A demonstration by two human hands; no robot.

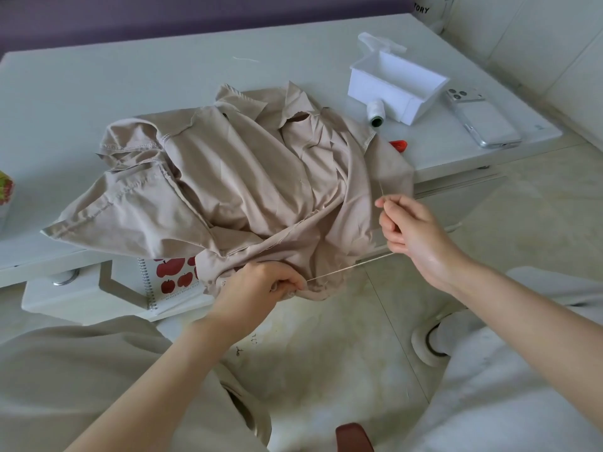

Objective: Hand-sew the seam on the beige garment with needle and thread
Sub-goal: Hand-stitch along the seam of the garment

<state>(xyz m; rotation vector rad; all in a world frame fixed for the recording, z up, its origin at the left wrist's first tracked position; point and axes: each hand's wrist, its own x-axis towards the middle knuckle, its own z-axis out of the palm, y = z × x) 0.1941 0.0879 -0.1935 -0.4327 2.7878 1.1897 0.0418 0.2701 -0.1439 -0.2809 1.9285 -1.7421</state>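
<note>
A crumpled beige garment [248, 177] lies on the low white table [98, 93] and hangs over its front edge. My left hand [261, 285] grips a bunched fold of the garment's hanging edge. My right hand [408, 230], off to the right and higher, pinches a thin needle [381, 190] that points upward. A pale thread [349, 267] runs taut from the fabric at my left fingers up to my right hand.
A white open box [398, 83], a spool of white thread [375, 114], a phone [479, 119] and a red object [399, 145] sit on the table's right side. A spiral notebook with apples [173, 278] lies on the shelf below. My knees frame the tiled floor.
</note>
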